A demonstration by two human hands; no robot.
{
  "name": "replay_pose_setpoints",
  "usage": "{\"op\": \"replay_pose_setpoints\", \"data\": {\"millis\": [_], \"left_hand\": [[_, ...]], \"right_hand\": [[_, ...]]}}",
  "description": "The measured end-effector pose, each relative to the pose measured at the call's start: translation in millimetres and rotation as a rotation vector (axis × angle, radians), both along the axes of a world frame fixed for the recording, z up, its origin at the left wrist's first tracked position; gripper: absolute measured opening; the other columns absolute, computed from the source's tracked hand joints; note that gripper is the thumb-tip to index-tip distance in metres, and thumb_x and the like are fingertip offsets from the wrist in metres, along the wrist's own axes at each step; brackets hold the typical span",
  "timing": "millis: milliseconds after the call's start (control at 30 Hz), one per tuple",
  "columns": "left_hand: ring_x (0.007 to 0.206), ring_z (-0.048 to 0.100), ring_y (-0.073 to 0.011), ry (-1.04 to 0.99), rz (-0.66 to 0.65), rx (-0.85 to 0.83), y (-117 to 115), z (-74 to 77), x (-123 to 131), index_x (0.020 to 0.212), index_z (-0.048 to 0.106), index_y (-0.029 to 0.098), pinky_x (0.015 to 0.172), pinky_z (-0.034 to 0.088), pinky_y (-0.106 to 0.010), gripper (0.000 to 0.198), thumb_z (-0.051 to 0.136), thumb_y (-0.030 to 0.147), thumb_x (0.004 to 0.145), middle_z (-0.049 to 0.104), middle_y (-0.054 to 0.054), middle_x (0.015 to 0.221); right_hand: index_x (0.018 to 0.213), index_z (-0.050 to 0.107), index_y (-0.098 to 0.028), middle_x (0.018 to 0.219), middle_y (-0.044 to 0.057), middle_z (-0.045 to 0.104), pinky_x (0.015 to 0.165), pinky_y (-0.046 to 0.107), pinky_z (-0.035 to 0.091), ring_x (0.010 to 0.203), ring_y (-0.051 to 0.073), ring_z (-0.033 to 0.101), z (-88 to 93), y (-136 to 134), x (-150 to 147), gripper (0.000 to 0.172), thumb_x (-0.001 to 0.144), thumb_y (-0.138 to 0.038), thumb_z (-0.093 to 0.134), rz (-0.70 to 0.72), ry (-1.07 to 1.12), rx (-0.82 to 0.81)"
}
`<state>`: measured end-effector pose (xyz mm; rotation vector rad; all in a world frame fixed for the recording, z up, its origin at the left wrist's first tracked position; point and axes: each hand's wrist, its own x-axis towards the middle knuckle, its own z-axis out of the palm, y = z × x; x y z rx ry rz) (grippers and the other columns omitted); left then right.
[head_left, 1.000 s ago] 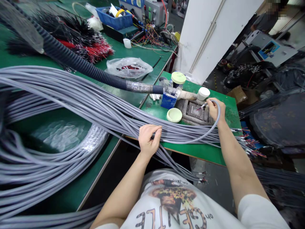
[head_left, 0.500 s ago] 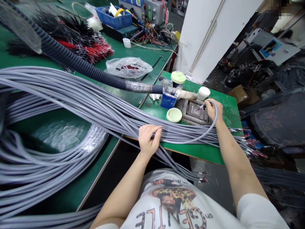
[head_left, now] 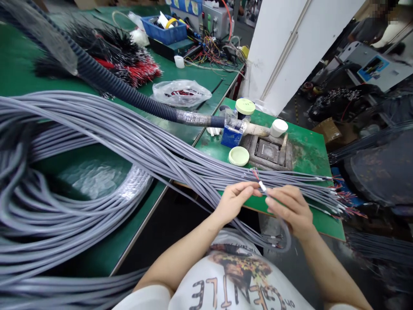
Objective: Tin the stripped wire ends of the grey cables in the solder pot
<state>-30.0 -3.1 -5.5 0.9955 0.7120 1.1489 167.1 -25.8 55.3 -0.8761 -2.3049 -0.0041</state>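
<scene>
the right hand [head_left: 289,209] covers the grey cable [head_left: 288,236] where it passes behind its fingers, so that stretch can't be seen. just past the left hand's [head_left: 235,201] fingertips, the white sleeve [head_left: 262,186] is small, and the coloured wire strands [head_left: 254,173] beyond it are too fine to count. far right of the fingers, the bunched wire ends [head_left: 346,201] blur together. below the fingers, the bottom edge cuts off the printed shirt [head_left: 232,280]; well above them, a person [head_left: 376,28] is blurred and cut off by the top edge.

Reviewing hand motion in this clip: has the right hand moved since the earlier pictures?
Yes: the right hand has left the square metal block, drawing back toward the person.
</scene>
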Motion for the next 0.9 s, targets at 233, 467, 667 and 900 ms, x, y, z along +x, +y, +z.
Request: {"op": "replay_pose_setpoints", "data": {"millis": [233, 467, 667, 900], "left_hand": [[0.081, 0.068, -0.0185, -0.171, -0.073, -0.203, -15, -7.8, 20, 0.082, 0.077, 0.021, 0.077, 0.053, -0.03, 0.021, 0.077, 0.037, 0.069, 0.075, -0.006, 0.09], [0.073, 0.065, -0.0172, -0.095, -0.073, -0.177, -19, -2.9, 19, 0.076, 0.077, 0.017, 0.075, 0.053, -0.031, 0.023, 0.078, 0.038, 0.067, 0.073, -0.006, 0.078], [0.073, 0.064, -0.0163, -0.085, -0.07, -0.182, -20, -2.7, 19, 0.081, 0.077, 0.015, 0.074, 0.052, -0.029, 0.026, 0.078, 0.037, 0.068, 0.072, -0.006, 0.077], [0.078, 0.064, -0.0169, -0.102, -0.096, -0.172, -20, -13.5, 19, 0.08, 0.077, 0.016, 0.076, 0.05, -0.028, 0.021, 0.075, 0.036, 0.072, 0.073, -0.007, 0.082]], "right_hand": [[0.13, 0.055, -0.039, 0.112, 0.0, 0.071, 0.078, 0.045, 0.057, 0.101, 0.023, 0.066, -30.1, -31, 7, 0.05, 0.086, -0.016, 0.054, 0.032, -0.078, 0.034], [0.138, 0.047, -0.034, 0.112, 0.003, 0.071, 0.079, 0.046, 0.056, 0.105, 0.024, 0.064, -45.7, -42, 15, 0.055, 0.087, -0.015, 0.051, 0.021, -0.054, -0.039], [0.133, 0.054, -0.025, 0.113, 0.008, 0.071, 0.084, 0.042, 0.051, 0.11, 0.023, 0.059, -48.8, -44, 13, 0.046, 0.089, -0.012, 0.051, 0.062, -0.024, -0.019], [0.13, 0.056, -0.022, 0.111, 0.01, 0.071, 0.084, 0.042, 0.05, 0.111, 0.023, 0.057, -43.3, -44, 9, 0.044, 0.089, -0.01, 0.048, 0.092, 0.02, -0.035]]}}
